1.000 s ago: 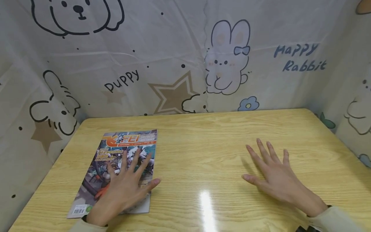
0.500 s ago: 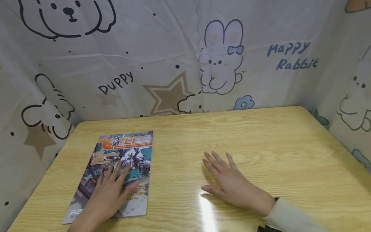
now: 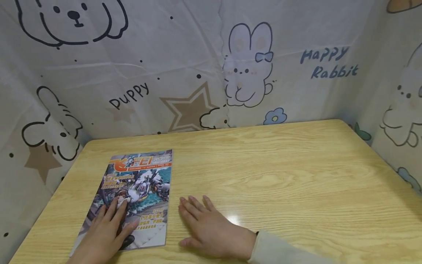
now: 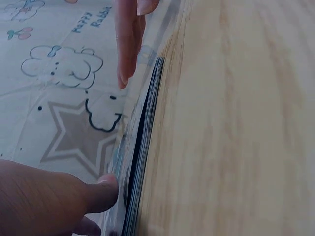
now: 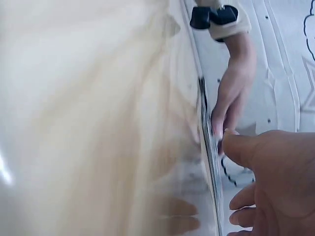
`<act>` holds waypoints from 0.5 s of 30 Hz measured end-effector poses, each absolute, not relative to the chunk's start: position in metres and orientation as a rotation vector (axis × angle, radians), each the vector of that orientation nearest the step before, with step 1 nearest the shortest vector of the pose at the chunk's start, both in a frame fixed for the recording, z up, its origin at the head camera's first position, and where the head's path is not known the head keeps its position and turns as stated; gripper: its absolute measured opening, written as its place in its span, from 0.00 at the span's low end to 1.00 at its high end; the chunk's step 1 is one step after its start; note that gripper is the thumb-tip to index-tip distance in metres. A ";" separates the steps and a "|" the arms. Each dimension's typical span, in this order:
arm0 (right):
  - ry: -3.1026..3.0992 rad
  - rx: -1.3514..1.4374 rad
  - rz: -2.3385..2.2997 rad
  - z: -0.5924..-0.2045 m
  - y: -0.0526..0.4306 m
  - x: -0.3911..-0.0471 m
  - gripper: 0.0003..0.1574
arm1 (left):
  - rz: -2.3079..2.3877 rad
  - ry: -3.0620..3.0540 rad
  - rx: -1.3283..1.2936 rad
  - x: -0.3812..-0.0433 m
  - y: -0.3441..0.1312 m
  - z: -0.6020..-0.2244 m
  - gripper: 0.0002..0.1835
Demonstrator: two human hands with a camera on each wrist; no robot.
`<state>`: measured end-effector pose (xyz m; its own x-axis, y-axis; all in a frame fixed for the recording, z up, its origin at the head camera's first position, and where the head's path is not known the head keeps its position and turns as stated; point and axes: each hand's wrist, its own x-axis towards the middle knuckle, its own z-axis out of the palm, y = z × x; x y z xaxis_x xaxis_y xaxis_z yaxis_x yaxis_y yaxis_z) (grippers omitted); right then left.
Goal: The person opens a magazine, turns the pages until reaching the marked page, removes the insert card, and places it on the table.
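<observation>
A magazine point(image 3: 150, 209) with a colourful cover and orange "FEI" lettering lies flat and closed on the left part of the table. Over its lower left cover is my left hand point(image 3: 107, 229), fingers spread and straight; its palm hides part of the picture. My right hand point(image 3: 214, 231) hovers just right of the magazine, palm down, fingers extended, holding nothing. From the left wrist, the magazine's page edge point(image 4: 147, 123) shows side-on, with the left thumb point(image 4: 101, 194) close to the cover. The right wrist view has the right thumb point(image 5: 241, 147) near that spine-thin stack.
The wood-grain table point(image 3: 280, 176) extends to the right of the hands, with a bright light reflection near the right hand. A pale cloth point(image 3: 184, 55) printed with cartoon animals and stars hangs behind the table and along both sides.
My right hand has swept left across the table to beside the magazine. My left hand has drawn back toward the lower left of the cover. The head view has turned slightly right.
</observation>
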<state>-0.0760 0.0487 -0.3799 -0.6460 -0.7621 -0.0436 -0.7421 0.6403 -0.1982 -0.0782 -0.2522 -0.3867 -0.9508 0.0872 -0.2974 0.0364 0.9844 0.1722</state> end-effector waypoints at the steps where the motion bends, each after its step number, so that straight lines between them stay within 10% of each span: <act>1: 2.727 -1.258 -0.220 -0.381 0.043 -0.073 0.50 | 0.225 2.811 0.072 -0.078 -0.254 -0.388 0.53; 15: 2.819 -1.378 0.093 -0.400 -0.006 -0.051 0.48 | 0.126 2.820 0.045 -0.071 -0.271 -0.395 0.53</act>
<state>-0.0512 -0.0058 -0.4002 -0.6145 -0.7884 -0.0285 -0.7886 0.6127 0.0519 -0.0711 -0.2712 -0.3953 -0.9493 0.0451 -0.3110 0.0172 0.9956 0.0918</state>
